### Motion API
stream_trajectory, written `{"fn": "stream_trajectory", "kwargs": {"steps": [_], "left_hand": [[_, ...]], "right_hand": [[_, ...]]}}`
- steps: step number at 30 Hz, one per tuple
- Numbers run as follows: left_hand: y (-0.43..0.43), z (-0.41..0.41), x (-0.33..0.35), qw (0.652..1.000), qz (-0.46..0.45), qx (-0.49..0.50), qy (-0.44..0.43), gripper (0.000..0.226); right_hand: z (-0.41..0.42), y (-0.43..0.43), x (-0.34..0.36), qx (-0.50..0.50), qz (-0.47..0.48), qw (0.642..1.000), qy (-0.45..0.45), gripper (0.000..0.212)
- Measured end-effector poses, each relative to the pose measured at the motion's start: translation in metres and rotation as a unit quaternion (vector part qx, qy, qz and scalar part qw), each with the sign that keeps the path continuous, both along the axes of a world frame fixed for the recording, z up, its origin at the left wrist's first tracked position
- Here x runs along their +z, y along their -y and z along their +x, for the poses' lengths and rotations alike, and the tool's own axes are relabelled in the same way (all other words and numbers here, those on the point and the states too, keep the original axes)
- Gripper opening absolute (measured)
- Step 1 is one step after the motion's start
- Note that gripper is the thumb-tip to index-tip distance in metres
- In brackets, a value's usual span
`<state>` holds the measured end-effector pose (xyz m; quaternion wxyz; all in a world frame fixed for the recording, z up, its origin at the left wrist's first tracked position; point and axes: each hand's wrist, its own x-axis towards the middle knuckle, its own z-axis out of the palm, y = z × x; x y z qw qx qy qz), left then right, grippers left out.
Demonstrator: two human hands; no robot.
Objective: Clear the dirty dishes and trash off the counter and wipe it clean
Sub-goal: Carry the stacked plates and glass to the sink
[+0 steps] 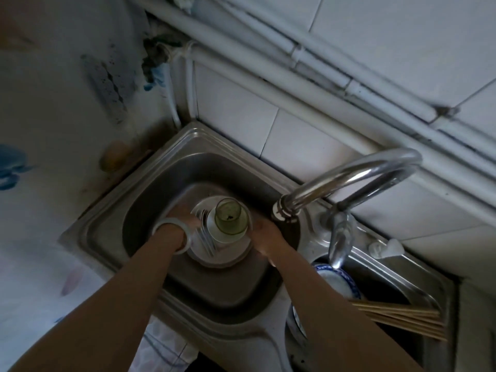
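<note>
Left arm: I see it reach in from the lower left, forearm straight and angled down into the left basin point(161, 189) of the sink, with a pale bangle point(163, 223) round the wrist.
Left hand point(185, 220): at the left rim of the stack of plates point(230, 255). Its fingers are smeared by blur, so I cannot tell whether they are spread or curled.
Right arm: comes in from the lower right and crosses the divider between the two basins.
Right hand point(261, 232): against the right rim of the stack. Its fingers are hidden and blurred, so I cannot tell their state.
Stack: low in the left basin, between my two hands.
On the stack: a greenish glass point(228, 218) stands upright in a small white dish, and the forks point(206, 238) lie beside it on the left.
Faucet point(349, 175): its spout arches over to end just right of the stack.
Right basin: a blue-and-white bowl point(338, 280) and wooden chopsticks point(397, 318).
</note>
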<state>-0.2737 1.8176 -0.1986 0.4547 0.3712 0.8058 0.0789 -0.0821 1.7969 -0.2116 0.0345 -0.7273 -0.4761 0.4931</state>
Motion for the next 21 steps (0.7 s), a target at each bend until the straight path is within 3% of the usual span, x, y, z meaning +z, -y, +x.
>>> {"fn": "stream_trajectory", "kwargs": {"steps": [4,10,15,18,21], "left_hand": [[0.014,0.004,0.021,0.999,0.046,-0.019,0.008,0.048],[0.046,0.01,0.051,0.992,0.079,-0.052,0.086,0.054],[0.069,0.026,0.066,0.985,0.069,-0.115,0.111,0.036],[0.077,0.04,0.068,0.978,0.062,-0.149,0.135,0.033],[0.081,0.056,0.077,0.968,0.063,-0.173,0.171,0.031]], "right_hand": [[-0.004,0.02,0.039,-0.032,0.016,0.999,-0.021,0.024],[0.005,0.065,0.075,-0.102,0.041,0.989,-0.099,0.01],[0.028,0.097,0.091,-0.14,0.075,0.983,-0.096,0.008],[0.043,0.115,0.105,-0.172,0.098,0.977,-0.075,0.018],[0.057,0.131,0.117,-0.203,0.111,0.97,-0.073,0.006]]}}
